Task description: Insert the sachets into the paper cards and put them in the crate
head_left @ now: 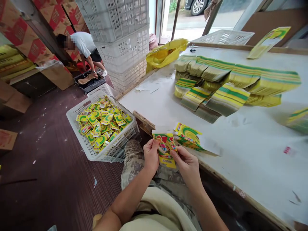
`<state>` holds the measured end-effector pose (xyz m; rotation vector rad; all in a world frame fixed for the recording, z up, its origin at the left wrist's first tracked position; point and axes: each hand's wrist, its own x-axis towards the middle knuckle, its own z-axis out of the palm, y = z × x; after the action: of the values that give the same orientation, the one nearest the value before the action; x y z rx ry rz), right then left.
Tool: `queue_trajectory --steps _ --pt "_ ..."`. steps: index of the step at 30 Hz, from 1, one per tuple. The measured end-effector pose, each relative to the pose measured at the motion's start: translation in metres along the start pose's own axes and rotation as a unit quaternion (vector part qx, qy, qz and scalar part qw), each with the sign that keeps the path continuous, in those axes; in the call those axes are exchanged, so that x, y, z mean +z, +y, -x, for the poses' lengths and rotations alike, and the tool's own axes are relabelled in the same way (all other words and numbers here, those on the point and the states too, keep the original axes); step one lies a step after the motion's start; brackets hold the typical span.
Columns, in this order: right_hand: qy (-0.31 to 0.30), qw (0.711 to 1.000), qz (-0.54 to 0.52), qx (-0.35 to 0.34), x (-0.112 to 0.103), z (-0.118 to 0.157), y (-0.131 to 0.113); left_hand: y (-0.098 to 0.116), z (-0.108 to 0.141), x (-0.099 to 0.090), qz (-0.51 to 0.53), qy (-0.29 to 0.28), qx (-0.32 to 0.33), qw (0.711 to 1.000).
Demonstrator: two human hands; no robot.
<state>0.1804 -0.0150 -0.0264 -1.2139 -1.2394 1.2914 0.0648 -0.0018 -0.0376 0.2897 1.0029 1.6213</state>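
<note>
Between both hands, over my lap, is a yellow and green printed carton [166, 146] with red lettering and a barcode on its lower flap. My left hand [151, 154] pinches its left edge with the thumb in front. On the opposite edge, my right hand [187, 163] grips it between thumb and fingers. Just beyond, a small pile of flat printed cartons [190, 134] lies at the table's near edge. To the left stands a white plastic crate [108, 157] heaped with yellow and green packs [103, 123].
Stacked bundles of flat cartons [228, 78] cover the far part of the white table [245, 144]. A yellow bag [166, 54] lies at its far-left corner. Tall stacked crates [120, 41] stand behind. Another person [84, 48] bends over a black tray [89, 81] beside red-brown boxes [53, 16].
</note>
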Motion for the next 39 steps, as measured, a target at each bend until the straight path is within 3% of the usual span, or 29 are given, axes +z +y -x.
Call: queue_trajectory --steps 7,11,13,16,18,21,23,25,29,31,33,35,37,39 --pt "0.008 1.0 -0.007 0.004 -0.003 -0.004 -0.002 -0.003 0.002 -0.008 -0.049 -0.084 -0.037 0.995" --pt "0.003 0.999 0.027 -0.036 -0.006 -0.005 -0.002 -0.002 -0.004 -0.014 -0.094 -0.101 -0.043 0.989" --pt "-0.001 0.994 0.074 -0.081 -0.012 -0.005 -0.004 0.01 -0.009 -0.018 -0.113 -0.12 -0.015 0.986" --pt "-0.025 0.967 0.199 -0.157 -0.028 -0.007 -0.009 0.047 -0.016 -0.022 -0.171 -0.126 0.082 0.974" --pt "-0.047 0.932 0.292 -0.207 -0.037 -0.009 -0.012 0.075 -0.016 -0.022 -0.265 -0.15 0.146 0.941" --pt "-0.089 0.873 0.384 -0.286 -0.04 -0.011 -0.015 0.096 -0.012 -0.019 -0.444 -0.262 0.185 0.837" --pt "-0.122 0.844 0.402 -0.333 -0.036 -0.011 -0.016 0.09 -0.01 -0.018 -0.522 -0.341 0.174 0.763" --pt "-0.125 0.837 0.402 -0.351 -0.03 -0.008 -0.017 0.073 -0.01 -0.019 -0.549 -0.381 0.142 0.73" --pt "0.047 0.894 0.335 -0.294 -0.021 0.001 -0.016 0.044 -0.013 -0.027 -0.566 -0.338 0.138 0.739" --pt "0.09 0.935 0.261 -0.225 -0.015 0.004 -0.013 0.038 -0.011 -0.03 -0.576 -0.336 0.164 0.727" --pt "0.047 0.976 0.165 -0.134 -0.009 0.006 -0.007 0.035 -0.007 -0.03 -0.572 -0.362 0.181 0.714" --pt "-0.03 0.998 0.043 -0.038 -0.003 0.006 -0.001 0.033 -0.003 -0.028 -0.552 -0.39 0.194 0.711" --pt "-0.095 0.993 -0.061 0.038 0.002 0.007 0.003 0.032 0.0 -0.026 -0.532 -0.41 0.205 0.712" --pt "-0.118 0.984 -0.107 0.076 0.005 0.008 0.005 0.032 0.001 -0.025 -0.526 -0.422 0.214 0.707"
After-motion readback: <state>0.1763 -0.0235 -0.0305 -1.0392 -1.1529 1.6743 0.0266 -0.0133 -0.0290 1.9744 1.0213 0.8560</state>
